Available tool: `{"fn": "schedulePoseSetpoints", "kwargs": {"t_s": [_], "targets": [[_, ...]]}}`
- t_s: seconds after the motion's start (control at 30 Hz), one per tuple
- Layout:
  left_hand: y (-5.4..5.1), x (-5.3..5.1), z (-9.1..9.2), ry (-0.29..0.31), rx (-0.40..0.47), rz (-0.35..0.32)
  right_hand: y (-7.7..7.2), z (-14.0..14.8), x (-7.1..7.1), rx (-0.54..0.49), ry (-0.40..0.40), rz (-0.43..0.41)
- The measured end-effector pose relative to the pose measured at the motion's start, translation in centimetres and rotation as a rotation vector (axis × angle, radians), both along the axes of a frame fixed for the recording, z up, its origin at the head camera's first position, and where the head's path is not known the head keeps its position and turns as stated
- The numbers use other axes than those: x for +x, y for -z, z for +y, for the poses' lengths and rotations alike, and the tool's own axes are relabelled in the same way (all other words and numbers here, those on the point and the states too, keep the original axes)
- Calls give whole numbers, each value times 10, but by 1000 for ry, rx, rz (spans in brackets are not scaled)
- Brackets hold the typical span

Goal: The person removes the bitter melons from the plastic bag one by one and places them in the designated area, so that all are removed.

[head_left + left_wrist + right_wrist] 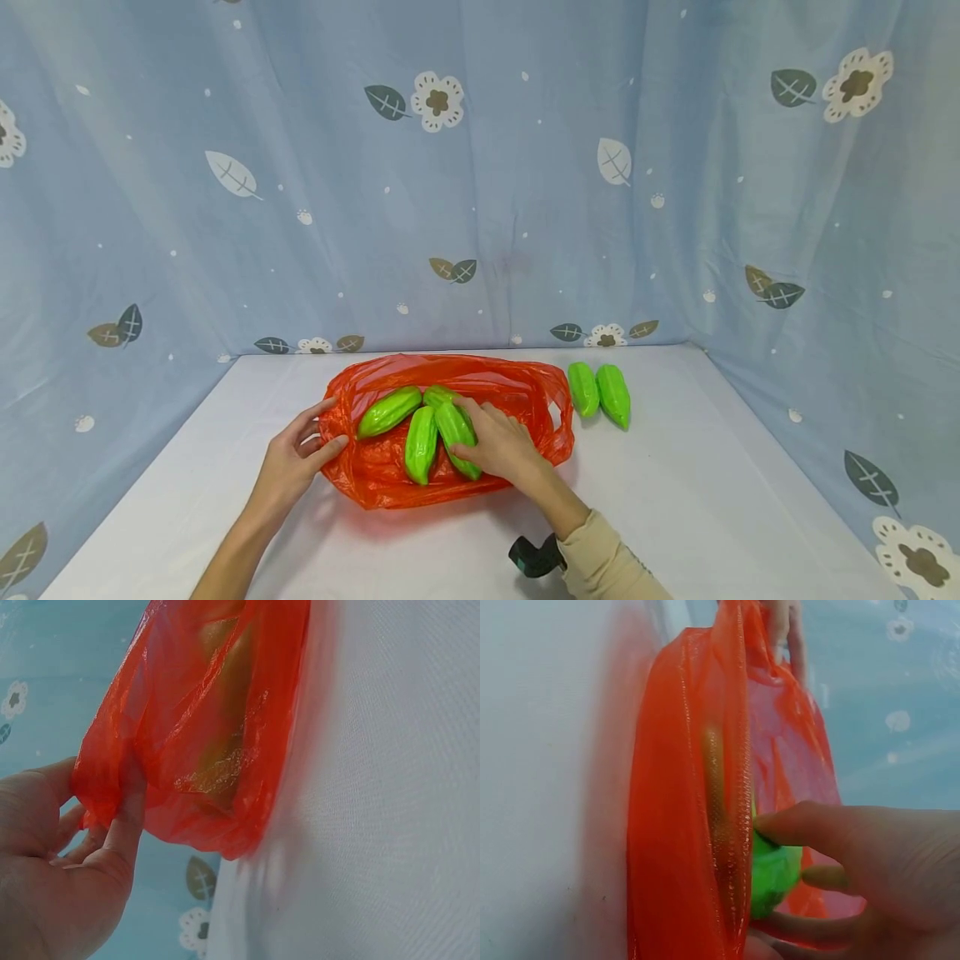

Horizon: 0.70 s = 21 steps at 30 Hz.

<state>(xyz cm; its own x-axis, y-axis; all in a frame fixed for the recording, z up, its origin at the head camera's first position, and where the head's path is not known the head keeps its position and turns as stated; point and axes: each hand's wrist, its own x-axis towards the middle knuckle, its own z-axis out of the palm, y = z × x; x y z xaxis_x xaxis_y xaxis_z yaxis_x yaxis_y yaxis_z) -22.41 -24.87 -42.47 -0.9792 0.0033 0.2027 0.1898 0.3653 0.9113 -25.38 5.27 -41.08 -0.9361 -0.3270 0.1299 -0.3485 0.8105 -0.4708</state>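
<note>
- Green fruits (421, 446): 6 total, ribbed and glossy. 4 inside the bag, 2 outside.
- Red plastic bag (375, 479): 1, thin and see-through, lying wide with its mouth open. Handle loop (562, 412) at its right end.
- Inside the bag: left fruit (388, 412) slants on its own side; front fruit sits mid-bag; rear fruit (438, 393) is partly hidden behind the right hand's fruit; that fourth one is the held fruit (454, 429).
- Outside: 2 loose fruits (614, 396) side by side on the table, just beyond the bag's right end, both pointing roughly toward the back.
- Hands: 2. Left hand (296, 450) pinches the bag's left edge, thumb on one side of the film, fingers on the other; left wrist view confirms it.
- Right hand (498, 442) reaches into the bag, thumb and fingers around the held fruit, gripping it. Fingers partly hidden behind the fruit and film.
- Right arm: 1 beige sleeve (611, 558) in view. 1 black object (534, 557) just beside the cuff, can't tell what.
- Surface: 1 table (690, 475), white, fine-textured in the wrist views. Bag casts a reddish tint on it.
- Room: light blue curtain (525, 167) behind and along both sides, printed with white flowers and leaves in white, grey and brown.
</note>
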Motion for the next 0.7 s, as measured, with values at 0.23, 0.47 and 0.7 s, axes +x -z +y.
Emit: {"fn": "schedulePoseSetpoints", "kwargs": {"t_s": [0.23, 0.47, 0.7], "targets": [[1, 0, 0, -3, 1, -9, -2, 3, 0, -50, -35, -43], [2, 0, -1, -12, -3, -17, -2, 4, -1, -69, -45, -68], [1, -1, 0, -1, -3, -13, -3, 6, -3, -94, -49, -38]]}}
